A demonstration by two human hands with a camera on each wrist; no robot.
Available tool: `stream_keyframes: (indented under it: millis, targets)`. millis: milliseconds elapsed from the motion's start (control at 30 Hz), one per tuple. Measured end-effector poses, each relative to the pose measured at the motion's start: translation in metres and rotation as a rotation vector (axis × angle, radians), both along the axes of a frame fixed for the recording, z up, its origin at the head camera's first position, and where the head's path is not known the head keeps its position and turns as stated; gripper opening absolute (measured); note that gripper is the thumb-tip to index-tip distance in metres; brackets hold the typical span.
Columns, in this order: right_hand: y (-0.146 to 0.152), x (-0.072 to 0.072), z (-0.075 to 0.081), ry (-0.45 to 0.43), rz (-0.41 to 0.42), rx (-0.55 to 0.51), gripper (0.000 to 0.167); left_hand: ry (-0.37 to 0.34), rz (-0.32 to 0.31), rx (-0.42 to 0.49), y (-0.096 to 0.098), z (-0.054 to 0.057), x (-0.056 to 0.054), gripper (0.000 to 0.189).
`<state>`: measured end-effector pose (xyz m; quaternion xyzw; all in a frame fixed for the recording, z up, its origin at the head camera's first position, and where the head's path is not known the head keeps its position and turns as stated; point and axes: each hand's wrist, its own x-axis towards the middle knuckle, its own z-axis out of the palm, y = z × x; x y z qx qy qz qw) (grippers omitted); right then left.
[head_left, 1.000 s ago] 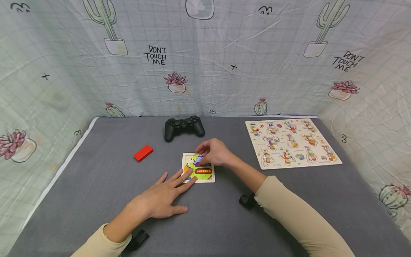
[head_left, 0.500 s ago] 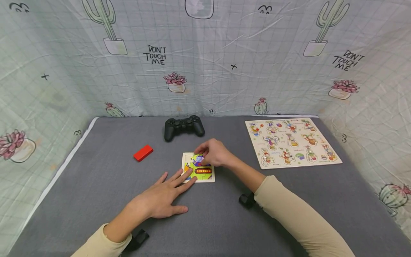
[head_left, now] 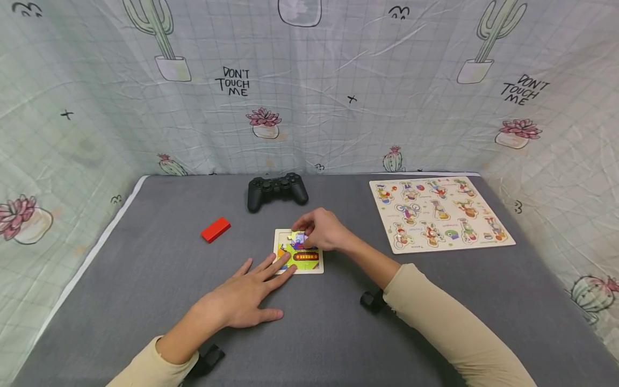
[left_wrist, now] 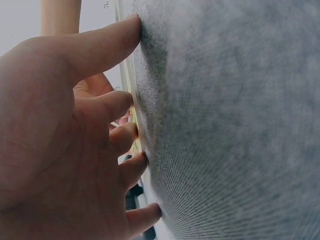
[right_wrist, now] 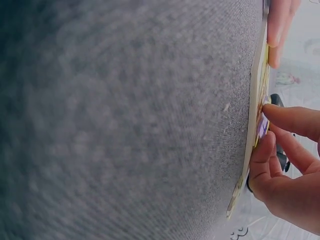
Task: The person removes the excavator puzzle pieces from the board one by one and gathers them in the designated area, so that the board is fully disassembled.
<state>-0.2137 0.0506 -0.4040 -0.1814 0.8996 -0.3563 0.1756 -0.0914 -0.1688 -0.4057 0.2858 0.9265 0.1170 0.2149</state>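
A small square jigsaw puzzle [head_left: 307, 265] with a pale frame and a yellow-green vehicle picture lies in the middle of the table. My left hand [head_left: 244, 298] is spread flat, its index and middle fingertips resting on the puzzle's lower left part and its thumb on the cloth. From the far right side my right hand [head_left: 325, 230] pinches a purple-and-yellow puzzle piece [head_left: 297, 238] between thumb and fingers at the puzzle's upper part. In the right wrist view this piece [right_wrist: 262, 126] shows between the thumb and fingertips, close over the frame. The right fingers partly cover the upper right corner.
Behind the puzzle lies a black game controller [head_left: 278, 192]. A red block [head_left: 215, 230] sits to its left. At the back right is a large pale board [head_left: 425, 217] with several cartoon figures. A printed curtain [head_left: 309, 86] closes off the grey table's far edge.
The pinched piece has shifted very slightly to the left and away, with the right fingertips around it. My left hand has stayed in place on the puzzle.
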Motion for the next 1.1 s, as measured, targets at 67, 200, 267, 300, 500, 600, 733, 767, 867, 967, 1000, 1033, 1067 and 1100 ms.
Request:
stream_keyframes:
  millis: [67,200,267,300,500,600,733,767,867,967,1000,1033,1067,1100]
  targets:
    - [-0.0002,0.0002,-0.0001,0.009,0.004,-0.001,0.037,0.002,-0.001,-0.002,-0.0002,0.0003,0.0000,0.086]
    - [-0.0005,0.0009,0.0003,0.034,0.016,0.004,0.037,-0.001,-0.002,0.006,-0.0008,0.0010,-0.0003,0.087]
    - [-0.0006,0.0011,0.0005,0.045,0.020,0.007,0.038,-0.002,0.000,0.006,-0.0004,0.0009,-0.0005,0.087]
    - [-0.0007,0.0009,0.0005,0.048,0.021,0.007,0.038,-0.002,0.000,0.008,-0.0004,0.0008,-0.0005,0.087]
    - [-0.0004,0.0002,-0.0005,0.063,0.034,0.010,0.037,0.007,-0.007,0.009,-0.0012,0.0008,-0.0005,0.087]
    - [-0.0003,0.0008,-0.0006,0.071,0.038,0.012,0.037,0.003,-0.006,0.010,-0.0012,0.0010,0.0001,0.087]
    - [-0.0007,0.0016,-0.0002,0.089,0.039,0.020,0.036,0.003,-0.007,0.016,-0.0010,0.0016,0.0005,0.086]
    - [-0.0009,0.0018,0.0000,0.096,0.039,0.024,0.036,0.005,-0.007,0.018,-0.0010,0.0015,0.0005,0.086]
    - [-0.0016,0.0025,0.0011,0.111,0.041,0.036,0.036,0.007,-0.009,0.020,-0.0010,0.0019,0.0006,0.086]
    - [-0.0023,0.0032,0.0019,0.118,0.039,0.041,0.036,0.006,-0.011,0.022,-0.0011,0.0023,0.0007,0.086]
    - [-0.0024,0.0035,0.0023,0.118,0.038,0.040,0.036,0.006,-0.011,0.022,-0.0011,0.0025,0.0008,0.086]
    - [-0.0025,0.0038,0.0025,0.118,0.036,0.039,0.036,0.007,-0.012,0.022,-0.0011,0.0026,0.0008,0.086]
    - [-0.0026,0.0041,0.0027,0.120,0.036,0.039,0.036,0.007,-0.012,0.023,-0.0011,0.0026,0.0008,0.086]
    - [-0.0026,0.0044,0.0028,0.124,0.036,0.040,0.035,0.008,-0.012,0.022,-0.0012,0.0027,0.0008,0.086]
